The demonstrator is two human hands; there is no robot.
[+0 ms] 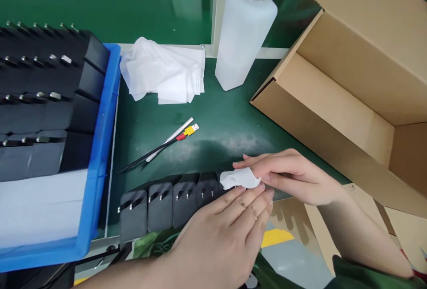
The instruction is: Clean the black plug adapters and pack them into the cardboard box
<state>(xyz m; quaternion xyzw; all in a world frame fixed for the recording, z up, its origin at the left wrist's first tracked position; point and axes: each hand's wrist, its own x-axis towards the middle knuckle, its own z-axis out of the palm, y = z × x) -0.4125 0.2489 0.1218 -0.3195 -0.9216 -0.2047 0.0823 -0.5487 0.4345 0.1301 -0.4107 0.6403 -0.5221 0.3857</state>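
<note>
Left hand (227, 235): bare, broad across the back, long slender fingers, creased knuckles
Right hand (300, 173): bare, slim, with long tapering fingers
Left forearm (133, 275): bare as far as visible, cut off by the lower edge of the view
Right forearm (363, 231): bare from wrist up to cloth, narrowing toward the wrist
Right sleeve (363, 273): dark green, loose, softly folded fabric
Clothing in front (275, 275): dark green, creased, partly hidden
</note>
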